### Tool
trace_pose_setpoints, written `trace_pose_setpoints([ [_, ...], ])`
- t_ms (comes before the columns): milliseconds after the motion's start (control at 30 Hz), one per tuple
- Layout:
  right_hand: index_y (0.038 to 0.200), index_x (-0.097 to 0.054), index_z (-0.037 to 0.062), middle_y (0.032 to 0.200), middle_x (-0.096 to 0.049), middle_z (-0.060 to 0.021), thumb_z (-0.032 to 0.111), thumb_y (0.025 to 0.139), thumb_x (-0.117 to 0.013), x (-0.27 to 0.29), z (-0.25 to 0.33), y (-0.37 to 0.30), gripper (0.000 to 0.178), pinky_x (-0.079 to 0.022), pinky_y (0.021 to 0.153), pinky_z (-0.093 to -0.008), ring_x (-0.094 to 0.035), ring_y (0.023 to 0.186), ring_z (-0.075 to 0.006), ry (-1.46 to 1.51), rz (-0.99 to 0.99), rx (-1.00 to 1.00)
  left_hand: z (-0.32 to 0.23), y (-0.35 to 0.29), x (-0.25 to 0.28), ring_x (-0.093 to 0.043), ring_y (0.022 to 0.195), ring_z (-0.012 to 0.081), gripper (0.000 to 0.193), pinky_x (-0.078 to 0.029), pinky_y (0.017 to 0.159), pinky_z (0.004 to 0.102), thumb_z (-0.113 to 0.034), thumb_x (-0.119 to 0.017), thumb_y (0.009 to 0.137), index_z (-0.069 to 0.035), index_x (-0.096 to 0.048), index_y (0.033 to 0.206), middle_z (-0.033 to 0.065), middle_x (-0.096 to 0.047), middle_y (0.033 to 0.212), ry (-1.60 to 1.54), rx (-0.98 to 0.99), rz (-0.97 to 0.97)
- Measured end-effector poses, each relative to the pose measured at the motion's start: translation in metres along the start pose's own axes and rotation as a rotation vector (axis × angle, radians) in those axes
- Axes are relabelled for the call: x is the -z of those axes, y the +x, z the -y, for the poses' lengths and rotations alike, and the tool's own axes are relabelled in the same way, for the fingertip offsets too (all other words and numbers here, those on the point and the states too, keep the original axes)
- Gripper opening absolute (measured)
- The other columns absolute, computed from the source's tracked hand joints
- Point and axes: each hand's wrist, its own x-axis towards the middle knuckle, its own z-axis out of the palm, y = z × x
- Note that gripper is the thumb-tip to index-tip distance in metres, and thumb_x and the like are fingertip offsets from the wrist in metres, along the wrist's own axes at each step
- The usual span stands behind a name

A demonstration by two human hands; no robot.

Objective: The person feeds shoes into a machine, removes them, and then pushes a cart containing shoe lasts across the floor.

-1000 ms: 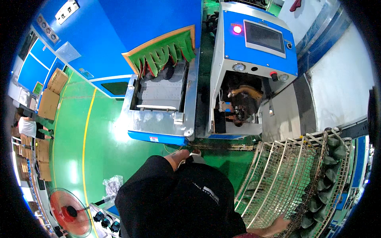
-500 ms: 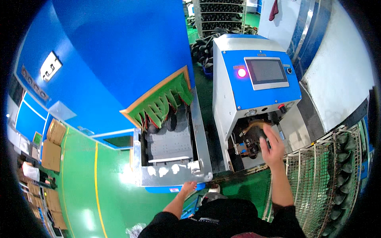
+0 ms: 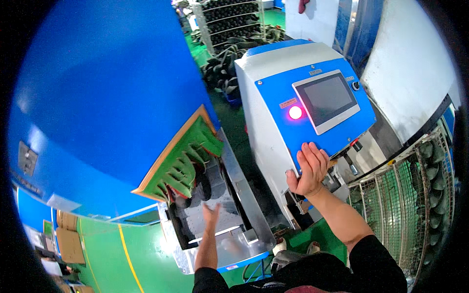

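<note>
Over the conveyor bed (image 3: 198, 219) on the left, my left hand (image 3: 211, 215) reaches toward a dark, elongated shoe-like piece (image 3: 204, 186) below a green strip curtain (image 3: 176, 168). The hand is slightly blurred, with thumb and fingers apart and nothing seen in it. My right hand (image 3: 311, 168) lies with outstretched fingers on the lower left edge of the blue front panel (image 3: 278, 93) of a white machine. On that panel are a dark screen (image 3: 328, 100) and a lit red-white button (image 3: 295, 113). My right arm partly hides the machine's lower opening.
A wire rack (image 3: 391, 205) holding dark pieces stands at the right. Behind the machine are a heap of dark shoe-like parts (image 3: 220, 68) and a loaded shelf rack (image 3: 232, 22). A tall blue housing (image 3: 112, 97) rises at the left, and cardboard boxes (image 3: 70, 244) stand beyond the floor lines.
My left hand has moved from the conveyor's front edge to over its bed. My right hand has risen from the machine's opening onto the blue panel. The view has shifted and tilted.
</note>
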Motion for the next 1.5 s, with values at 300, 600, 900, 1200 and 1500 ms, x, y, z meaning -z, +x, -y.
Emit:
trace_pose_setpoints([
  [300,0.126,-0.056,0.0040,0.130,-0.059,-0.0147,0.041,0.094,-0.047,-0.002,-0.005,-0.016,0.050,-0.030,0.111,-0.0489,-0.052,0.125,-0.0319,-0.096,0.000,0.018,-0.105,0.111,-0.017,-0.053,0.119,0.0409,0.083,-0.038,0.105,0.0431,-0.021,-0.084,0.072,0.014,-0.036,0.131,0.0309,-0.053,0.130,-0.057,0.159,-0.293],
  [600,0.127,-0.058,0.0035,0.132,-0.059,-0.0158,0.038,0.092,-0.049,-0.005,-0.006,-0.007,0.049,-0.030,0.112,-0.0475,-0.052,0.127,-0.0314,-0.043,-0.046,-0.013,-0.015,0.150,-0.014,-0.052,0.115,0.0331,0.085,-0.039,0.104,0.0388,-0.017,-0.085,0.070,0.011,-0.032,0.131,0.0248,-0.054,0.127,-0.276,0.061,-0.126],
  [900,0.126,-0.059,0.0012,0.133,-0.058,-0.0161,0.035,0.091,-0.052,-0.003,-0.007,-0.010,0.049,-0.030,0.112,-0.0474,-0.050,0.129,-0.0317,-0.018,-0.072,0.024,-0.071,0.008,-0.013,-0.057,0.116,0.0355,0.097,-0.045,0.100,0.0426,-0.012,-0.084,0.060,0.004,-0.033,0.141,0.0251,-0.056,0.126,-0.066,0.204,0.041],
  [1200,0.123,-0.065,0.0053,0.135,-0.060,-0.0131,0.032,0.092,-0.053,0.003,-0.004,-0.008,0.043,-0.032,0.112,-0.0455,-0.052,0.131,-0.0289,0.091,-0.088,-0.052,-0.148,-0.096,0.159,-0.067,0.087,0.0260,0.050,-0.053,0.077,0.0388,-0.015,-0.077,0.066,0.004,-0.067,0.111,0.0124,-0.071,0.095,-0.273,0.553,0.448],
  [1500,0.127,-0.064,0.0042,0.136,-0.060,-0.0144,0.030,0.088,-0.059,0.010,-0.010,-0.007,0.047,-0.035,0.112,-0.0459,-0.052,0.132,-0.0295,0.139,-0.088,-0.045,-0.120,-0.289,0.111,-0.064,0.107,0.0435,0.093,-0.051,0.093,0.0504,-0.037,-0.076,0.070,-0.004,-0.035,0.147,0.0269,-0.067,0.115,0.496,0.314,0.174],
])
